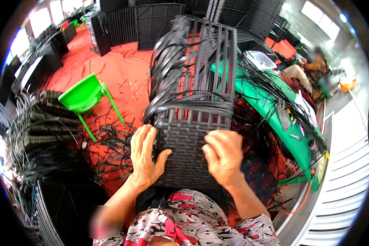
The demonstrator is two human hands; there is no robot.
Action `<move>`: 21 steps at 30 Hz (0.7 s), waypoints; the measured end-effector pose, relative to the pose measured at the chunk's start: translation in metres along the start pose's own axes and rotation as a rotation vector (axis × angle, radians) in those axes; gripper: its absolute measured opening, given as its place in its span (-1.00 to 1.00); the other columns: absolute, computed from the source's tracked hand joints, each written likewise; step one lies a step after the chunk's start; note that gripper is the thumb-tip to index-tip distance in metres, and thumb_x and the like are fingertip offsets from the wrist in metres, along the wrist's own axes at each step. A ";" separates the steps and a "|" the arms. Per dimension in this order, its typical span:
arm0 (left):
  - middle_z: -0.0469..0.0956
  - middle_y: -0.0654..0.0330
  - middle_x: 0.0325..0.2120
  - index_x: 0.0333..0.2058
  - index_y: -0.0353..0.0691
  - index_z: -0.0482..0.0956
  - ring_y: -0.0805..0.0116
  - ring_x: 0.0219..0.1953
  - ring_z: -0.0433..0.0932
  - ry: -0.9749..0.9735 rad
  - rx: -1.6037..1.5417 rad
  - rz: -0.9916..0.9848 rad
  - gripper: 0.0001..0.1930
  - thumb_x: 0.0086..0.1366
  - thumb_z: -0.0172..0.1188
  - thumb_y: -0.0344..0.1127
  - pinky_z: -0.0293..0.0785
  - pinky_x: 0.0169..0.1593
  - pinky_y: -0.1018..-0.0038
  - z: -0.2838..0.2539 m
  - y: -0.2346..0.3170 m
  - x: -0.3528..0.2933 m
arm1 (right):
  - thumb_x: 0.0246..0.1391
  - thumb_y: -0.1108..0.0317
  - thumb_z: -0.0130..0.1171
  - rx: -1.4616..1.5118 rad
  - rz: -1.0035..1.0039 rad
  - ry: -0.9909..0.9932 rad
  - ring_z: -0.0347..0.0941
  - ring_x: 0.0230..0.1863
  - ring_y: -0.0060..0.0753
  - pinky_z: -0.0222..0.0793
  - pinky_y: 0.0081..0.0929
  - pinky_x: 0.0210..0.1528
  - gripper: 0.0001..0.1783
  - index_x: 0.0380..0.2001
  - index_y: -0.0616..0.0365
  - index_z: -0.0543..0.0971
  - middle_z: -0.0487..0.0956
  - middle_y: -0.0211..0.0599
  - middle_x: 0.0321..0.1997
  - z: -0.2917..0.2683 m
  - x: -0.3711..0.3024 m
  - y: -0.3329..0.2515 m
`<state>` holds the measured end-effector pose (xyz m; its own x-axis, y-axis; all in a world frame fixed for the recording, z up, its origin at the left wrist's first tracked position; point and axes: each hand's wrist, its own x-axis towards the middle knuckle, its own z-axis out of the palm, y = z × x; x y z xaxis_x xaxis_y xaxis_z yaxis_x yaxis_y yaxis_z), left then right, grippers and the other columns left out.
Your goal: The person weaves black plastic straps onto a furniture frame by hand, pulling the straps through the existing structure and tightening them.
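Observation:
In front of me a black woven panel (182,151) stretches away from my lap. Its near part is a tight weave of flat plastic strips; the far part is a bare frame of long bars (217,53). A thick bundle of loose black strips (172,61) hangs over the far left side and crosses the frame at the end of the weave. My left hand (145,158) lies at the panel's left edge, fingers stretched and thumb apart on the weave. At the right edge my right hand (224,158) has curled fingers against the weave; whatever they pinch is hidden.
A green chair (86,93) stands on the red floor covering (119,61), left, near strip scraps. Stacked woven pieces (49,119) line the far left. To the right, a green board (270,110) carries loose strips and small tools. Another person (311,69) sits at the back right.

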<state>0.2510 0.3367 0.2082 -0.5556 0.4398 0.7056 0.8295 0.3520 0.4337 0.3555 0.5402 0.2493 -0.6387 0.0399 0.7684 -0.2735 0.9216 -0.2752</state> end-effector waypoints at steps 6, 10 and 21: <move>0.52 -0.03 -0.15 -0.18 -0.34 0.55 -0.08 -0.06 0.48 0.104 0.047 0.494 -0.64 -0.03 0.33 -0.56 0.41 -0.03 0.12 0.018 0.050 0.083 | -0.10 0.61 0.31 0.213 0.339 0.220 0.49 -0.32 -0.34 0.47 -0.46 -0.31 -0.67 -0.18 0.24 0.55 0.52 -0.19 -0.24 -0.018 0.013 0.061; 0.53 0.11 -0.19 -0.21 -0.27 0.58 0.13 -0.15 0.48 0.022 0.308 0.588 -0.64 -0.09 0.27 -0.47 0.31 -0.11 0.21 0.030 0.046 0.117 | -0.12 0.60 0.32 0.321 0.262 0.143 0.47 -0.34 -0.29 0.42 -0.45 -0.34 -0.72 -0.26 0.22 0.58 0.51 -0.22 -0.27 -0.006 0.016 0.071; 0.50 0.11 -0.53 -0.38 -0.34 0.49 0.28 -0.56 0.44 -0.289 0.096 0.539 -0.81 0.00 0.30 -0.51 0.34 -0.45 0.38 -0.043 0.083 0.180 | 0.19 0.23 0.13 0.846 0.203 -0.448 0.48 -0.49 -0.43 0.38 -0.40 -0.37 -0.69 -0.41 0.31 0.62 0.56 -0.27 -0.54 -0.053 0.123 0.035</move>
<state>0.2224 0.4095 0.3953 -0.0644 0.7776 0.6254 0.9964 0.0852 -0.0033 0.3053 0.5973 0.3646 -0.8968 -0.1439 0.4184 -0.4422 0.3248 -0.8360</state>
